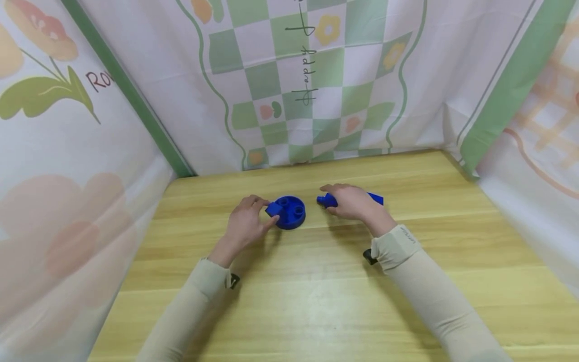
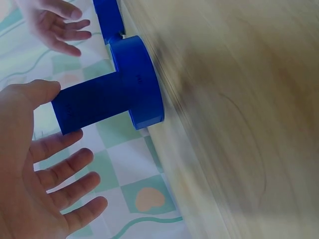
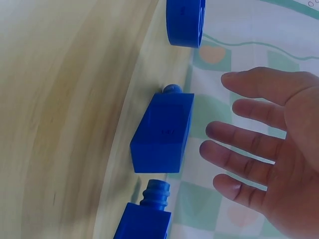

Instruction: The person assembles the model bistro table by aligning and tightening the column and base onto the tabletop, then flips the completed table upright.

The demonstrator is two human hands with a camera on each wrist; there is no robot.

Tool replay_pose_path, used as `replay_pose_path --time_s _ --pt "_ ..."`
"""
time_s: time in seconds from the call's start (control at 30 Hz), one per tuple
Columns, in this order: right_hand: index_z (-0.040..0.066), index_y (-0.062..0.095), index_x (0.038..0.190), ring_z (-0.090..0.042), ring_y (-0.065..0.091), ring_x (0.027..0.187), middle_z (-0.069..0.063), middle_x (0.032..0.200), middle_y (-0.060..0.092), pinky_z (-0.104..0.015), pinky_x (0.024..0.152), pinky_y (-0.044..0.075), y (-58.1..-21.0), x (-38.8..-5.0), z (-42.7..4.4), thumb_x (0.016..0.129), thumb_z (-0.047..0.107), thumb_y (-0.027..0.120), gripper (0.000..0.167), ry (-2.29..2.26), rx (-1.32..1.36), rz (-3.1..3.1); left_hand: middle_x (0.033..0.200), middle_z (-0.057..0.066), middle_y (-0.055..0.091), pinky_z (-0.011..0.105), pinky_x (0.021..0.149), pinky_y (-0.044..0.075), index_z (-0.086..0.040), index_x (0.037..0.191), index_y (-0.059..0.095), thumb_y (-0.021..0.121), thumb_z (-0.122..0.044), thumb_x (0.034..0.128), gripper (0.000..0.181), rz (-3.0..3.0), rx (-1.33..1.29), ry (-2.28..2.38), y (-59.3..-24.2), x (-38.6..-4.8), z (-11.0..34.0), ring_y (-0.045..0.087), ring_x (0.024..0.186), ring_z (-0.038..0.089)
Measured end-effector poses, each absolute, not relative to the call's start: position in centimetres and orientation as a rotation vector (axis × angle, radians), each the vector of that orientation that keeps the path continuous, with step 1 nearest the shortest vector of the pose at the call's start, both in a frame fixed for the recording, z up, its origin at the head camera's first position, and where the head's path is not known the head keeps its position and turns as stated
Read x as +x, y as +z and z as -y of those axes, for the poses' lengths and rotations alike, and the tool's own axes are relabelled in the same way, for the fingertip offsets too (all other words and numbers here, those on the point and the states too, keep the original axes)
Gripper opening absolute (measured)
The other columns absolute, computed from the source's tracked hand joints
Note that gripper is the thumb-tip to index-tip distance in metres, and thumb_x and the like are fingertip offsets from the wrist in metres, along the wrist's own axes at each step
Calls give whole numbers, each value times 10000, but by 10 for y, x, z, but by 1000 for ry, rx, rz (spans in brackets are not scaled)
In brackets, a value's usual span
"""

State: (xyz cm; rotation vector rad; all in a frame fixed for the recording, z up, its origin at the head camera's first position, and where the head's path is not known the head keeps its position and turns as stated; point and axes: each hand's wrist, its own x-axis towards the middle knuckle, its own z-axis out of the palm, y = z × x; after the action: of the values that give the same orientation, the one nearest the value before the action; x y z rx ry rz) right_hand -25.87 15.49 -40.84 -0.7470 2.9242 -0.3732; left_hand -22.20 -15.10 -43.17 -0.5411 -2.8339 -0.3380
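Note:
A round blue base [image 1: 299, 215] with sockets lies on the table. One upright rectangular blue block [image 2: 92, 102] stands at its left side, the lower end meeting the base. My left hand [image 1: 244, 221] pinches the block's upper end between thumb and index finger, the other fingers spread. To the right, my right hand [image 1: 353, 203] hovers beside a blue block with a rounded peg [image 3: 162, 132]. In the right wrist view its fingers are loosely extended, apart from that block. Another blue block with a ribbed peg [image 3: 144, 221] lies behind it, partly cut off by the frame.
The wooden table [image 1: 307, 291] extends toward me from the pieces. A patterned cloth [image 1: 298, 100] hangs along its far edge, and more cloth walls stand at the left [image 1: 90, 241] and right [image 1: 534, 166].

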Motion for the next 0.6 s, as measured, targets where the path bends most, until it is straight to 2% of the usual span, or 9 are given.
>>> replay_pose_path --time_s 0.2,0.37,0.6 --pt "79 471 1475 -407 534 1309 -202 1445 547 -557 1076 445 -411 -260 -159 935 241 695 607 -341 -700 -2944 1242 53 616 432 924 562 -172 1277 658 623 -537 935 501 2862 -514 -392 -432 -223 152 589 1155 252" --pt "65 486 1461 -420 540 1288 -212 1422 561 -567 1046 463 -413 -260 -162 924 233 705 604 -311 -649 -2963 1219 54 625 435 910 568 -150 1250 669 647 -532 922 503 2851 -506 -413 -432 -222 153 599 1141 256" --pt "62 507 1444 -423 564 1246 -216 1377 594 -574 1008 486 -418 -262 -164 910 232 713 596 -278 -571 -2978 1231 78 630 432 902 574 -141 1292 660 635 -504 943 503 2814 -527 -402 -435 -224 156 605 1130 268"
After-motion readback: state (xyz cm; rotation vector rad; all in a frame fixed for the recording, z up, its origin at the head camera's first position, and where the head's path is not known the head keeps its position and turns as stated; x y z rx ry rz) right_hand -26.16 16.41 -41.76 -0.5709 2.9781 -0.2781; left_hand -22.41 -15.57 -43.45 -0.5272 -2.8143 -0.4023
